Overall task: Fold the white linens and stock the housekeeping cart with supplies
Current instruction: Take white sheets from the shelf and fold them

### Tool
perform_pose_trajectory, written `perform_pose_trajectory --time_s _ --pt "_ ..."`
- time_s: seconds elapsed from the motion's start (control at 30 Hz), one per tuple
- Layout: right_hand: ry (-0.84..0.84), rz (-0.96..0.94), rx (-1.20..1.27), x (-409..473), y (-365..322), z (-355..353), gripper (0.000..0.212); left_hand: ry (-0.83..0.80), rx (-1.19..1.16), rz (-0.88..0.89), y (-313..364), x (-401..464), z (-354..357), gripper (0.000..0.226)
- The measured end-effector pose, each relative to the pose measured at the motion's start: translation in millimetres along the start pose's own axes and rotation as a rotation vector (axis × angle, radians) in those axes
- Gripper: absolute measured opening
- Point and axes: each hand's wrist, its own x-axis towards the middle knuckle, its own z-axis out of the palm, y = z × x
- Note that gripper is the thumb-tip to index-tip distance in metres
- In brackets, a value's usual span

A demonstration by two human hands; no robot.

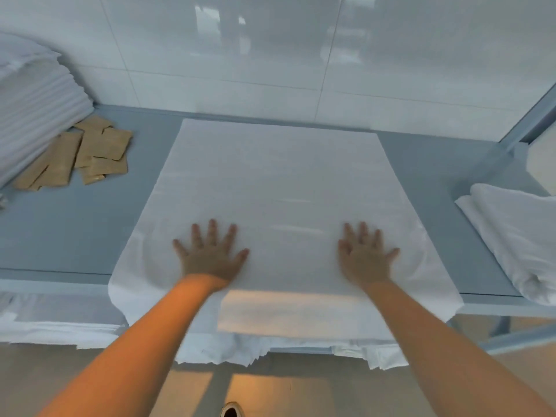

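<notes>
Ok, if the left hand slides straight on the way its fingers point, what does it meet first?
Only more of the white linen it lies flat on; the left hand points toward the tiled wall, likely the first solid stop. The tan packets lie off to the side.

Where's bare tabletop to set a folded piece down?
Bare table between the tan packets and the spread linen; a narrower strip between linen and rumpled sheet. Far left is crowded by the folded stack. Both hands press the linen.

Ahead of you: glossy white tiled wall (228,55), faint reflections. Blue-grey surface (60,224) below it. Beige floor (270,389), warm light patches.
</notes>
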Motion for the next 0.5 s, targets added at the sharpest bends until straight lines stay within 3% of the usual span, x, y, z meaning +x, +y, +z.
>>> perform_pose_trajectory --time_s 0.07,0.13,0.2,0.33,0.4,0.47,0.5 --pt "0.028 -0.258 -0.022 -19.7 -50.2 13.8 0.052 0.004 0.009 0.199 42.8 -8.1 5.5 0.060" --pt "0.022 -0.395 -0.052 -34.0 -80.4 22.9 0.052 0.022 0.015 0.317 64.1 -14.9 9.9 0.055" --pt "0.043 -0.355 -0.058 -30.9 -72.1 22.2 0.052 0.071 0.052 0.296 46.6 -12.9 11.4 0.055" --pt "0.025 -0.048 -0.031 -13.2 3.7 11.6 0.055 0.117 0.004 0.028 -35.8 -4.5 12.1 0.062" --pt "-0.013 0.078 0.004 -7.6 13.9 4.2 0.057 0.110 -0.008 -0.020 -54.7 -5.4 10.0 0.064" --pt "0.028 0.036 0.019 -5.1 -16.5 3.0 0.056 0.117 0.012 -0.017 -54.5 -7.0 9.8 0.064" --pt "0.064 -0.073 0.022 -6.0 -43.1 6.2 0.055 0.125 0.009 -0.017 -52.8 -7.2 10.7 0.063"
